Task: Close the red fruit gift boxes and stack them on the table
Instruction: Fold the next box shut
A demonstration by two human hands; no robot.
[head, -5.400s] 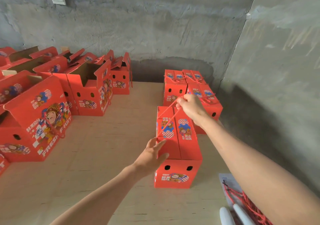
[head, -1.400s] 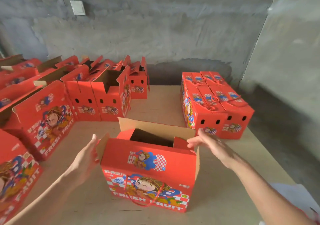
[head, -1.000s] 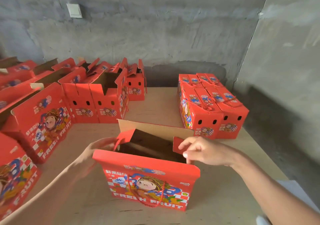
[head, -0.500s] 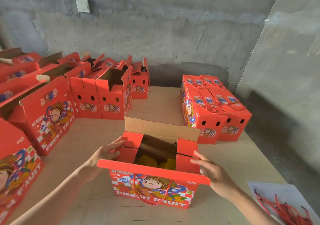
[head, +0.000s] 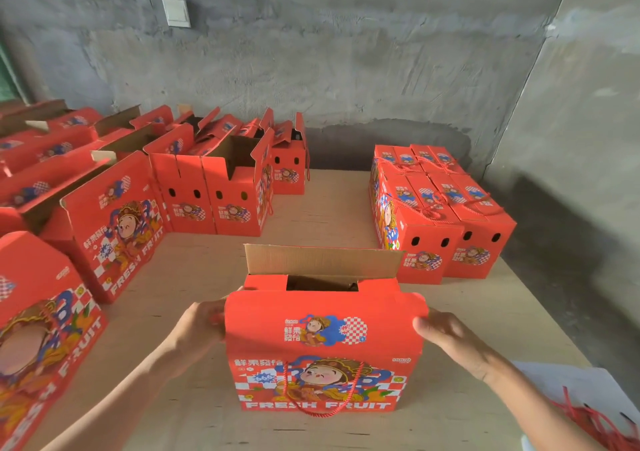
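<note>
The box [head: 322, 364] runs 9 to 3 o'clock; left hand [head: 197, 329] grips its front flap [head: 325, 319] at 9, right hand [head: 446, 336] at 3, both equally near.

Both forearms reach forward, the left hand [head: 199, 327] curled round the left edge of the flap [head: 322, 312], the right hand [head: 446, 334] pinching its right edge, fingers seemingly behind.

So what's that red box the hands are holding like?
The red box is printed cardboard, with a cartoon child, checks and FRESH FRUIT. It stands upright on the table, not yet closed: the brown back flap sticks up, the front flap is raised. The left hand and right hand grip that flap's ends. A red cord handle hangs in front.
</note>
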